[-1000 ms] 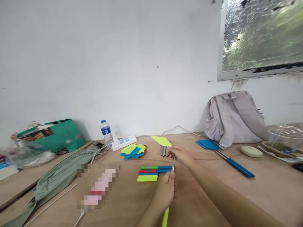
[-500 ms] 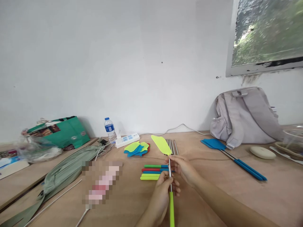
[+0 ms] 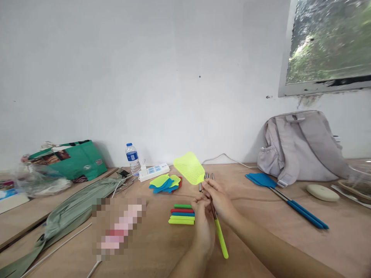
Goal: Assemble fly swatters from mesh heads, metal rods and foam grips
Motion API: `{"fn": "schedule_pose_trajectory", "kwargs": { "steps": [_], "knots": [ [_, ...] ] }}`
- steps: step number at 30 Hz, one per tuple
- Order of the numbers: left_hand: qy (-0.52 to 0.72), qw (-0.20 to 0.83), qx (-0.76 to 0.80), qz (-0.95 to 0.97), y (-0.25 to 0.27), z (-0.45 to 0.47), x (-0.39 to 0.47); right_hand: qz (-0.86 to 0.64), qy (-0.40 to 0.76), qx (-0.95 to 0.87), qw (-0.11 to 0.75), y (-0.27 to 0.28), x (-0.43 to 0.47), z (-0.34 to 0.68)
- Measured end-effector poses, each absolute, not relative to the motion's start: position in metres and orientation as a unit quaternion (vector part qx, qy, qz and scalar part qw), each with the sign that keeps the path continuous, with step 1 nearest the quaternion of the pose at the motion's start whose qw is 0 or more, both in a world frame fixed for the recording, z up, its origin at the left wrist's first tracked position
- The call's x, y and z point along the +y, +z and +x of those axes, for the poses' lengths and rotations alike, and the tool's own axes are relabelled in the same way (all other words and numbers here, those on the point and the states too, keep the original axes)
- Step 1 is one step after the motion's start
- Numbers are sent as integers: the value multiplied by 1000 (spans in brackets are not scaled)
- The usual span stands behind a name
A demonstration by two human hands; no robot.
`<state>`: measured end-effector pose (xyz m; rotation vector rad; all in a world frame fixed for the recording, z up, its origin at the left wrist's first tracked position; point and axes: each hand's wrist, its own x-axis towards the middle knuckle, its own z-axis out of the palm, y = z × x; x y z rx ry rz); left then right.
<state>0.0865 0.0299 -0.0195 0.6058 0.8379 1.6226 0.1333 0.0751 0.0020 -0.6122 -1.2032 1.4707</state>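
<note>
A yellow-green fly swatter [image 3: 189, 168] with a perforated head, metal shaft and yellow grip is raised in front of me, tilted to the left. My right hand [image 3: 222, 199] pinches it just below the head. My left hand [image 3: 204, 222] is closed around the metal shaft slightly lower, its fingertips partly hidden. Left of my hands lie several loose coloured grips [image 3: 182, 219] in green, red, blue and yellow. Behind the swatter, thin metal rods [image 3: 211, 176] lie partly covered by it. Loose swatter heads [image 3: 164, 183] in yellow, blue and red form a pile farther left.
Blue fly swatters [image 3: 301, 210] lie on the right near a grey backpack [image 3: 304, 146] and a pale oval object [image 3: 322, 192]. A power strip [image 3: 154, 172], a water bottle [image 3: 132, 157], a green bag [image 3: 77, 160] and a grey-green strap bag [image 3: 75, 208] occupy the left.
The fly swatter has rotated so its perforated face shows, its head shifting left and its grip end swinging right and upward. My hands have come closer together on the shaft.
</note>
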Motion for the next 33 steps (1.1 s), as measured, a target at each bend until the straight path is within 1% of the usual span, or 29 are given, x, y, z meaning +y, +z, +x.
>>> {"fn": "schedule_pose_trajectory", "kwargs": {
  "steps": [3, 6, 9, 12, 14, 17, 19, 22, 29, 33],
  "knots": [
    [766, 535, 272, 229, -8, 64, 20, -275, 597, -562, 502, -2, 65, 128],
    [778, 500, 304, 228, 4, 31, 8, -313, 515, -653, 459, -9, 55, 129],
    [755, 475, 389, 231, 11, 2, -3, -302, 401, -763, 408, -12, 46, 133],
    [713, 484, 453, 227, 8, -15, -10, -295, 335, -835, 322, -13, 39, 136],
    [697, 491, 474, 220, 0, -20, -14, -314, 312, -855, 269, -12, 35, 139],
    [678, 507, 485, 220, -15, -21, -17, -329, 324, -860, 218, -13, 30, 144],
    [668, 520, 484, 223, -23, -21, -19, -333, 339, -856, 203, -15, 28, 149],
    [669, 521, 485, 216, -33, -23, -23, -342, 319, -860, 206, -24, 27, 155],
    [678, 517, 486, 193, -50, -31, -28, -296, 245, -886, 260, -49, 34, 165],
    [680, 520, 483, 184, -55, -29, -28, -328, 208, -891, 234, -51, 34, 167]
  ]
}}
